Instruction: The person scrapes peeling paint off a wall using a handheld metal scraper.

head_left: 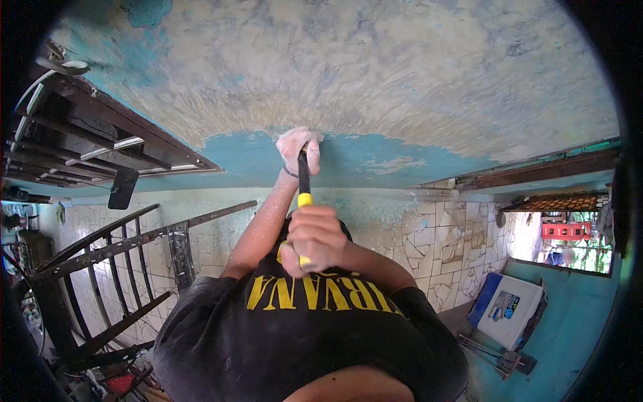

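My left hand (298, 151), coated in white dust, is up against the wall and closed around the upper end of a long black-and-yellow handled tool (305, 181). The tool's head is hidden behind that hand, so its kind does not show. Lower down, in front of my chest, my right hand (311, 238) wraps around the yellow-banded grip. The handle runs almost straight between both hands. Around the left hand the wall (375, 80) has a ragged border: rough, streaked beige-grey plaster on one side, turquoise paint (375, 157) on the other.
At left stand a dark wooden ladder-like frame (127, 248) and a barred window (87, 137) with a black flat object (122, 189) beside it. To the right, a white-and-blue cooler box (509, 308) sits near an opening showing a red chair (566, 231). Cracked-pattern tiles (442, 248) cover another surface.
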A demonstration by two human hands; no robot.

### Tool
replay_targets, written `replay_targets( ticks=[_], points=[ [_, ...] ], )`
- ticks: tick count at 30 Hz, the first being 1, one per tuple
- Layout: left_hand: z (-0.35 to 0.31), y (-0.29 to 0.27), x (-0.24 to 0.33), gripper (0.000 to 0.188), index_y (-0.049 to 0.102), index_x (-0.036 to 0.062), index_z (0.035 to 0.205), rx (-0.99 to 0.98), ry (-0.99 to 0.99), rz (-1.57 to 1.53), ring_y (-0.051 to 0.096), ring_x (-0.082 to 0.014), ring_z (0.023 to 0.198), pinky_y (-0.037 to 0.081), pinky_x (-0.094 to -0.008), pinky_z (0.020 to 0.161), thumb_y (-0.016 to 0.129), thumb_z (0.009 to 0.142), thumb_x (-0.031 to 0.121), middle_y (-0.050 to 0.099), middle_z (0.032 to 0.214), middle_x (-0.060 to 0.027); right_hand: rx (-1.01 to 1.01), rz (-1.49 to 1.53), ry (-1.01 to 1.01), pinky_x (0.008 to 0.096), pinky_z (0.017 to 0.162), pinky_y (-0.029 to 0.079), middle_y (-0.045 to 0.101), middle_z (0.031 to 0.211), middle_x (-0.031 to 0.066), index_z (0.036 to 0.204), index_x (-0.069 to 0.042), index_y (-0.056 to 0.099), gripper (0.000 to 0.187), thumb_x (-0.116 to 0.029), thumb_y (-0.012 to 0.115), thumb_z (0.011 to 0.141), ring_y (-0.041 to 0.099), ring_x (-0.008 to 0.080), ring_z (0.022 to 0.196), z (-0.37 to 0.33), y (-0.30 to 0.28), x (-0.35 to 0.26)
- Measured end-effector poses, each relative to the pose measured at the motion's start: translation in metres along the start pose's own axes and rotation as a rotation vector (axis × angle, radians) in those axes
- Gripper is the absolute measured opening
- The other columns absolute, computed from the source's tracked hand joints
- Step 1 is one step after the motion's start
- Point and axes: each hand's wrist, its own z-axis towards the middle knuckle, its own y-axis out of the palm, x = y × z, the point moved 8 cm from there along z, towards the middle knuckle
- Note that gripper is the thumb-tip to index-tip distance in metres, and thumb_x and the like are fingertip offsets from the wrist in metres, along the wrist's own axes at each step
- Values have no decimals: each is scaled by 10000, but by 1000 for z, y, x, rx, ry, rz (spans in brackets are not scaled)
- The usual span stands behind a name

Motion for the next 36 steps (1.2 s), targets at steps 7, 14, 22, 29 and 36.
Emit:
replay_targets(
  ticks=[7, 14, 22, 29, 36],
  points=[
    [-52, -8, -37, 144, 656, 63, 797, 14, -36, 14, 633, -312, 569, 509, -400, 574, 614, 901, 154, 664, 687, -107, -50, -25, 41, 354, 491, 458, 556, 660, 70, 706, -46, 469, 235, 87, 658, 749, 543, 235, 495, -47, 18, 32],
    [9, 0, 5, 168, 637, 71, 781, -60, -51, 6, 613, -295, 557, 500, -394, 570, 619, 915, 170, 638, 669, -92, -16, -52, 51, 350, 504, 464, 562, 651, 73, 723, -44, 465, 230, 71, 658, 772, 563, 235, 503, 17, -1, -5],
    [-42, -7, -37, 175, 629, 65, 765, -25, -127, -21, 621, -289, 535, 489, -381, 537, 613, 917, 151, 635, 635, -95, 56, -88, 54, 350, 459, 331, 492, 640, 61, 700, -55, 416, 287, 71, 666, 759, 438, 226, 452, -12, 22, 40],
    [17, -8, 9, 305, 615, 60, 736, -44, 18, 78, 632, -252, 537, 501, -344, 564, 570, 988, 226, 717, 682, -96, 5, 19, 4, 352, 477, 414, 536, 669, 68, 715, -43, 455, 261, 59, 692, 755, 524, 237, 491, 22, 6, -8],
    [-41, -8, -49, 146, 652, 64, 769, -25, -201, -35, 647, -318, 586, 523, -396, 600, 633, 889, 143, 660, 684, -101, -5, -72, 86, 359, 470, 428, 554, 692, 74, 743, -47, 473, 241, 71, 683, 727, 524, 229, 495, -10, 16, 34]
  ],
)
